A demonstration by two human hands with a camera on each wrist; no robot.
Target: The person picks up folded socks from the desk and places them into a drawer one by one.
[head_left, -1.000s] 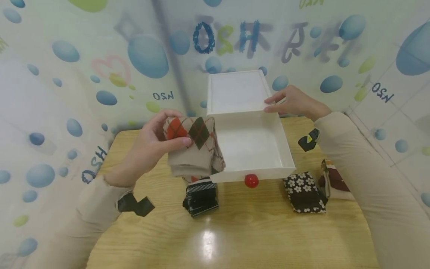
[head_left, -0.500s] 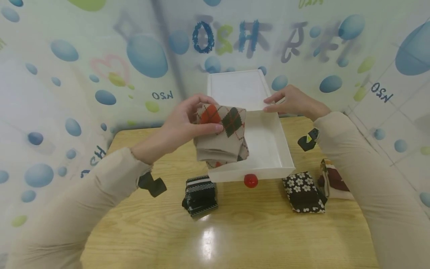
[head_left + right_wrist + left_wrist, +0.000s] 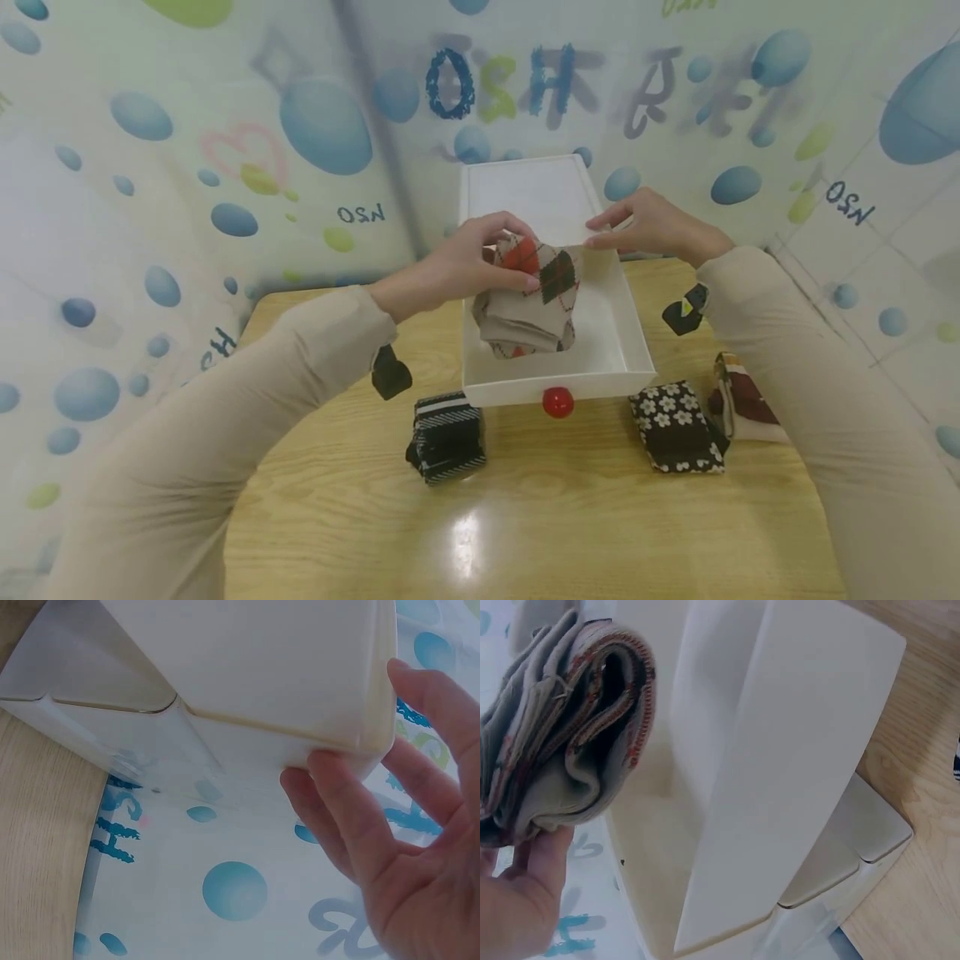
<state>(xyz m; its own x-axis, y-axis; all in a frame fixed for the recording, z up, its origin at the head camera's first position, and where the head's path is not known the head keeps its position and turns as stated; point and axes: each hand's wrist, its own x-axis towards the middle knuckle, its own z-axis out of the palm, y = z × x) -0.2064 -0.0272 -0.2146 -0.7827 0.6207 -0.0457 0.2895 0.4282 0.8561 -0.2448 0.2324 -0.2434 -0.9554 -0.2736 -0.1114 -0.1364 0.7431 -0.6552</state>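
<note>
A folded pair of beige argyle socks (image 3: 525,317), with red and dark green diamonds, is in my left hand (image 3: 465,267). The thumb lies across its front and the fingers go behind. In the head view the socks are over the pulled-out white drawer (image 3: 636,342) with a red knob (image 3: 558,402). Their rolled edge (image 3: 600,712) faces the left wrist camera. My right hand (image 3: 652,227) holds the front right corner of the white drawer unit (image 3: 528,192); in the right wrist view the thumb and fingers (image 3: 337,795) are round that corner.
Black-and-white patterned socks (image 3: 448,437) lie left of the drawer's front on the wooden table (image 3: 555,525). To the right are black flowered socks (image 3: 678,429) and maroon-and-beige socks (image 3: 750,404), partly behind the right sleeve. A bubble-patterned wall (image 3: 330,125) stands behind the unit.
My left hand has carried the argyle socks rightward and slightly up, from the drawer's left side to above its inside. The right hand stays at the unit's corner.
</note>
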